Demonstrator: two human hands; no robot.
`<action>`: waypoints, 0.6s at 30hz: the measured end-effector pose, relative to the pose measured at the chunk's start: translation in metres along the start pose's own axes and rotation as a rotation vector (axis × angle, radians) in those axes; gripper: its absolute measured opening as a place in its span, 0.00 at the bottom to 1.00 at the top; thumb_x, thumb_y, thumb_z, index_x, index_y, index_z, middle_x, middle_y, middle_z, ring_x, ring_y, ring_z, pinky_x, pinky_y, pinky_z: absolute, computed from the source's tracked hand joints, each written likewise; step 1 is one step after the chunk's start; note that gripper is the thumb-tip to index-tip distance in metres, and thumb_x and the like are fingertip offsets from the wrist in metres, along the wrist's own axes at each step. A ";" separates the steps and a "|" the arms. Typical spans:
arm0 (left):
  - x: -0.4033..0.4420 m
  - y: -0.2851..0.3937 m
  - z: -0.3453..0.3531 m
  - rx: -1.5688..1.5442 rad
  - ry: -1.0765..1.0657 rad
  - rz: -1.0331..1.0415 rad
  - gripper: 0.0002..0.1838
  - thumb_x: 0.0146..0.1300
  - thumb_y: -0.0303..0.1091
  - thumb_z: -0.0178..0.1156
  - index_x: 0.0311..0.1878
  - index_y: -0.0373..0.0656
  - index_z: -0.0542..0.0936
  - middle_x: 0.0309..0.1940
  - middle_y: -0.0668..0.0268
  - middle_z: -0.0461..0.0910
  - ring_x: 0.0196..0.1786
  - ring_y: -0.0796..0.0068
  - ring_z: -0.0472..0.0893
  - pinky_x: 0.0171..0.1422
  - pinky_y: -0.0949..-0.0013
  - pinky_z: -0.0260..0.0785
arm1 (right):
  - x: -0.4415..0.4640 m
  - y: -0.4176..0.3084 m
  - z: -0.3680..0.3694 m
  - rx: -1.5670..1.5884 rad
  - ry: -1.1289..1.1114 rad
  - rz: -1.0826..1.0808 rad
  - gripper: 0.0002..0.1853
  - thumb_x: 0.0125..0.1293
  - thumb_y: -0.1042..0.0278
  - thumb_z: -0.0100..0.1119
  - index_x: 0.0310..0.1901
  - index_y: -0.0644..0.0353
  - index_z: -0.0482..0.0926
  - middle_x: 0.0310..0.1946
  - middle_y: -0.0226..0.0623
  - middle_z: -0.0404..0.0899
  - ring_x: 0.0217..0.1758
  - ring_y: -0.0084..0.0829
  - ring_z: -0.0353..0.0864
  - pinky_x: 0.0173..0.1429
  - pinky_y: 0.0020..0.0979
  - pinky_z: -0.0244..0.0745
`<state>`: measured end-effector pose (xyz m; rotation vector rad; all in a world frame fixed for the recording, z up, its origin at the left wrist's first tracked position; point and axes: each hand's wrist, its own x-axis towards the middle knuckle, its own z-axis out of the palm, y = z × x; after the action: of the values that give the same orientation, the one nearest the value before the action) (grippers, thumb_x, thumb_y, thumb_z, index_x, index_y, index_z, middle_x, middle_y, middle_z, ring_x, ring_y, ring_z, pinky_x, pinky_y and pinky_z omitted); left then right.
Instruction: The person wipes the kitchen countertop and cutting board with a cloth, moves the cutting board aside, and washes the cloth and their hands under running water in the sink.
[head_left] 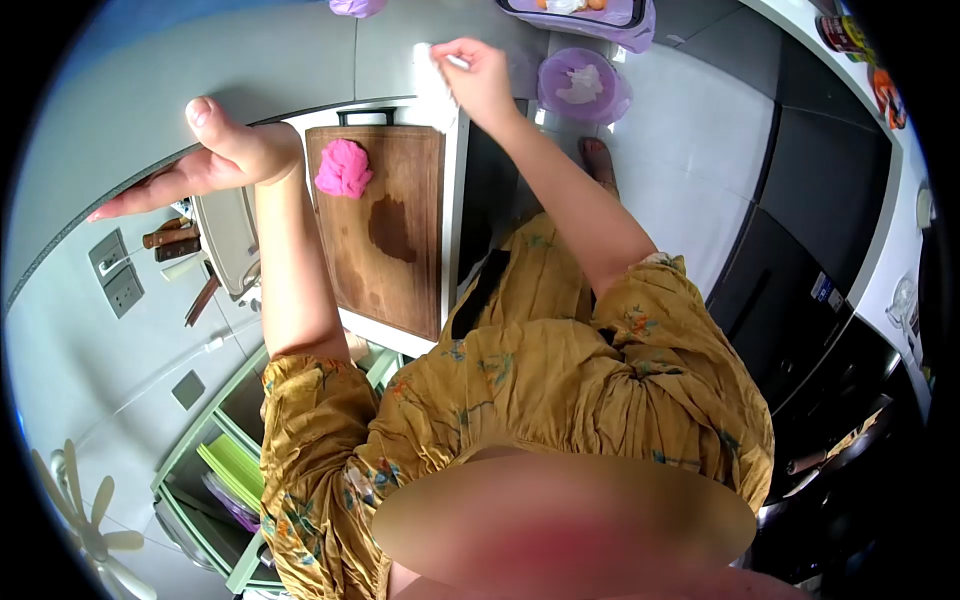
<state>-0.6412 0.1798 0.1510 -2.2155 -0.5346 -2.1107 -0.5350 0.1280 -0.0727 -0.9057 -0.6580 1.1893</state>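
Observation:
My right hand [474,78] is closed on a white cloth or tissue [436,92], which hangs from the fingertips beside the counter's edge and is blurred at its lower part. My left hand [225,158] is empty, thumb raised and fingers stretched out along the edge of the grey surface [270,50]. Between my two forearms lies a wooden cutting board [400,165] with a dark wet patch. A crumpled pink cloth [343,168] rests on its upper left part.
A purple-lined bin [585,86] holding white scraps stands on the floor near a foot. Knives and a light board are by the left wall, above a green rack [222,425]. Black cabinets [815,215] line the right.

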 end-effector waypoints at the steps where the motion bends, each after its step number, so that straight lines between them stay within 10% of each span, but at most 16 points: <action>1: -0.001 0.003 0.002 -0.021 0.004 -0.025 0.54 0.54 0.21 0.58 0.78 0.54 0.35 0.74 0.58 0.50 0.67 0.64 0.63 0.69 0.60 0.63 | -0.007 -0.011 0.008 -0.013 -0.025 -0.008 0.02 0.64 0.79 0.61 0.35 0.66 0.82 0.29 0.29 0.83 0.29 0.17 0.79 0.35 0.20 0.74; 2: -0.001 0.004 0.002 -0.041 0.012 -0.048 0.54 0.54 0.21 0.58 0.78 0.54 0.35 0.73 0.58 0.51 0.66 0.64 0.64 0.69 0.60 0.63 | -0.008 -0.020 0.020 -0.124 -0.018 -0.414 0.02 0.64 0.79 0.60 0.36 0.66 0.82 0.29 0.29 0.83 0.28 0.18 0.79 0.35 0.19 0.74; 5: -0.001 -0.004 -0.007 0.028 0.003 -0.012 0.54 0.54 0.20 0.57 0.78 0.54 0.35 0.73 0.58 0.51 0.66 0.64 0.64 0.68 0.60 0.65 | -0.001 -0.014 0.003 0.054 -0.025 0.085 0.02 0.63 0.79 0.61 0.36 0.68 0.82 0.32 0.33 0.82 0.32 0.20 0.81 0.36 0.20 0.75; 18: -0.003 -0.009 -0.011 0.020 -0.038 -0.015 0.54 0.56 0.23 0.58 0.78 0.56 0.34 0.75 0.60 0.47 0.66 0.65 0.64 0.68 0.59 0.65 | -0.018 -0.026 0.010 -0.281 -0.064 -0.362 0.05 0.61 0.78 0.61 0.38 0.64 0.84 0.30 0.38 0.79 0.32 0.29 0.80 0.37 0.27 0.73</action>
<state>-0.6542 0.1850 0.1467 -2.2521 -0.5731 -2.0646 -0.5353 0.1101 -0.0444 -0.9356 -1.0130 0.8163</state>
